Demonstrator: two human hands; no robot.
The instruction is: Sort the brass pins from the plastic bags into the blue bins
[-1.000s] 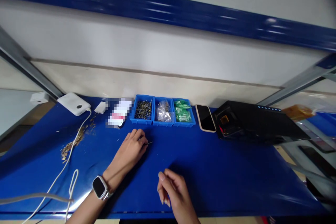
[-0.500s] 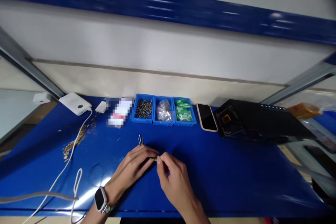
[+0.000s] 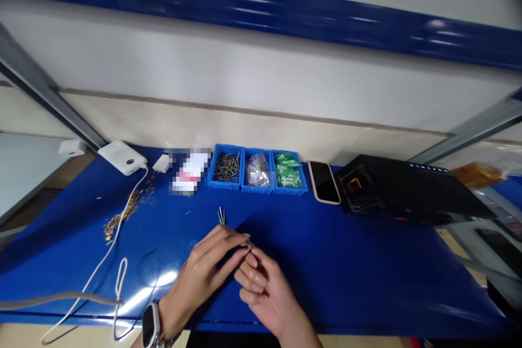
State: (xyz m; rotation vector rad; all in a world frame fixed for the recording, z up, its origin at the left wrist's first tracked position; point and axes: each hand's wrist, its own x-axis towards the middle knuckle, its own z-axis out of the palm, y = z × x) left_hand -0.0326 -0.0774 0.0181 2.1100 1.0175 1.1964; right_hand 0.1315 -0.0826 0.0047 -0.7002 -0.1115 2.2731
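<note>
My left hand (image 3: 206, 277), with a smartwatch (image 3: 150, 326) on the wrist, and my right hand (image 3: 265, 291) meet over the blue tabletop (image 3: 346, 261). Both pinch a small thin metal pin (image 3: 247, 242) between their fingertips, fingers curled. A few loose metal pins (image 3: 221, 216) lie on the table just beyond my left hand. Farther back stand three small blue bins: one with metal pins (image 3: 227, 168), one with clear bagged parts (image 3: 256, 171), one with green parts (image 3: 287, 172).
A phone (image 3: 324, 181) lies face up right of the bins, beside a black device (image 3: 403, 190). A white power bank (image 3: 122, 157) with a white cable (image 3: 101, 266) sits at back left, near a scatter of brown chips (image 3: 122, 216). A blurred card (image 3: 188, 172) lies beside the bins.
My left hand came back from near the bins toward me, leaving pins on the table. My right hand moved up to meet it, and both now pinch one small pin.
</note>
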